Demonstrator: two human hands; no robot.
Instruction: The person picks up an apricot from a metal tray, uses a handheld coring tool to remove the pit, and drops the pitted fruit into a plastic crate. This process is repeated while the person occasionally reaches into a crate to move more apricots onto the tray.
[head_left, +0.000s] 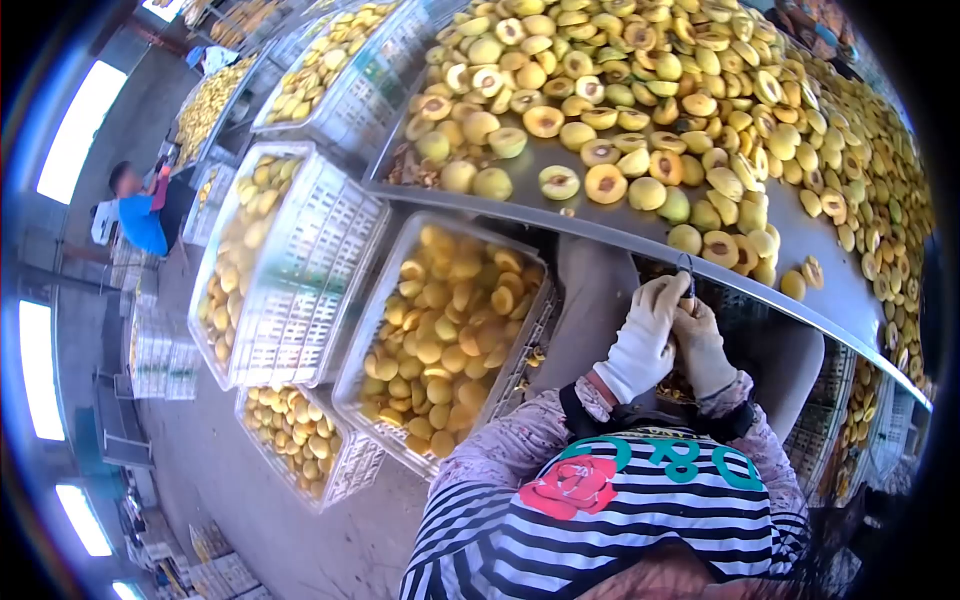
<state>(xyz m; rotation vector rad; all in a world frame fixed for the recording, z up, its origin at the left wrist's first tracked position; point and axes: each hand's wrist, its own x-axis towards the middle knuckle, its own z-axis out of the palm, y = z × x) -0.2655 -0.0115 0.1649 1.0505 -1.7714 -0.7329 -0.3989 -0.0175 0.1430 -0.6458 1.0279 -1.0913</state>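
Both my hands wear white work gloves and meet in front of my chest, just below the edge of the metal table (pixel 620 215). Between their fingers stands a small wire-loop tool (pixel 687 277) with a dark handle, its thin loop pointing up toward the table edge. My left hand (pixel 643 343) has its fingers pressed together at the tool. Close against it, my right hand (pixel 703 345) is closed around the tool's lower part. Nearest to them on the table lie halved yellow stone fruit (pixel 720 248), like peaches, several with brown pits or hollows showing.
To my left stand white plastic crates full of fruit: a tilted one (pixel 300 270), a nearer one (pixel 345 395) and a lower one (pixel 345 465). Another crate (pixel 350 100) sits beside the table. A person in blue (pixel 143 222) is farther off at left.
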